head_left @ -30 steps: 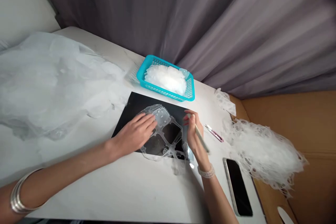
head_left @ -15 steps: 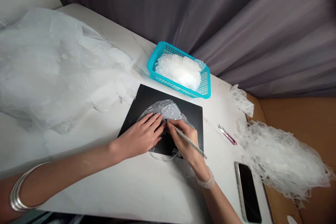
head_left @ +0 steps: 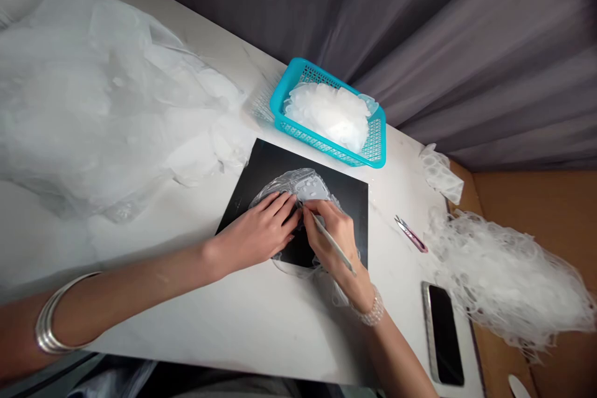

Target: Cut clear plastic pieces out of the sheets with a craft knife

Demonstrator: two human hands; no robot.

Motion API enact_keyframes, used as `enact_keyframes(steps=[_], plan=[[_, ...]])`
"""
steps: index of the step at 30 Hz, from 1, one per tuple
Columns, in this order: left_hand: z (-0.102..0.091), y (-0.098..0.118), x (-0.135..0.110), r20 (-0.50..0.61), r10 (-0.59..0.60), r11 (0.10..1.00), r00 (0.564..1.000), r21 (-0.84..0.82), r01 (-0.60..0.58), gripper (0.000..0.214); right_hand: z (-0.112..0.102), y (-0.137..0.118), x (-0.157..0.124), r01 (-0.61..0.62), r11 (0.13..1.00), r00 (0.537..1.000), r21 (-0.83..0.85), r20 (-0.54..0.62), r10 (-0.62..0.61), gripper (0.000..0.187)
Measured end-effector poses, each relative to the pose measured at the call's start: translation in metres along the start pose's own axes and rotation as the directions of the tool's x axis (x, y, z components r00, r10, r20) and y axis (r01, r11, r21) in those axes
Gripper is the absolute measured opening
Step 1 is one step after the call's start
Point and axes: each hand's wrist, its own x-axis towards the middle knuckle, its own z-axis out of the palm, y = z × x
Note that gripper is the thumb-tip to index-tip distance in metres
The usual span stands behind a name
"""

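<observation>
A translucent plastic piece with a frosted, bumpy patch (head_left: 311, 188) lies on a black mat (head_left: 263, 161). My left hand (head_left: 259, 227) rests on its near left part, fingers stretched out and pressing it flat. In my right hand (head_left: 342, 233) is a slim, pale pen-like tool (head_left: 340, 253), pinched between thumb and fingers. The tool's tip points down close beside my left fingertips; the exact contact is hidden by my fingers. Thin clear strips trail from under my right hand at the mat's near edge.
A turquoise basket (head_left: 277, 106) holds a pile of white translucent pieces beyond the mat. Heaped clear sheeting (head_left: 116, 106) covers the left. To the right lie pink-handled thread snips (head_left: 410, 234), a phone (head_left: 444, 334), a tangle of clear offcuts (head_left: 508, 280) and a cardboard box (head_left: 536, 199).
The whole view has shifted slightly, with things now higher and farther right. My right hand has turned a little, and the tool stands at a steeper angle. My left hand still presses the plastic.
</observation>
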Motion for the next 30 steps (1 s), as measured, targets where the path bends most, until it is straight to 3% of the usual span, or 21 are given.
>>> enact_keyframes(steps=[9,14,18,23,30], plan=[[0.002,-0.003,-0.001,-0.013,0.024,1.0,1.0,-0.011,-0.024,0.047,0.007,0.014,-0.012,0.192,0.979,0.977,-0.074,-0.08,-0.197,0.015],[0.0,-0.007,0.002,-0.017,0.013,0.996,1.0,-0.083,-0.015,0.046,0.01,0.018,-0.009,0.2,0.977,0.974,-0.079,-0.087,-0.207,0.017],[-0.002,-0.009,0.003,-0.004,0.006,0.993,1.0,-0.116,-0.006,0.048,0.01,0.017,-0.008,0.211,0.975,0.976,-0.074,-0.048,-0.215,0.018],[0.0,-0.008,0.002,0.0,-0.036,0.988,0.999,-0.151,0.036,0.044,0.015,0.017,0.0,0.279,0.942,0.96,-0.187,0.044,-0.275,0.023],[-0.002,-0.005,0.002,-0.02,-0.095,0.974,0.995,-0.211,0.089,0.043,0.019,0.013,-0.001,0.297,0.918,0.951,-0.264,0.17,-0.259,0.032]])
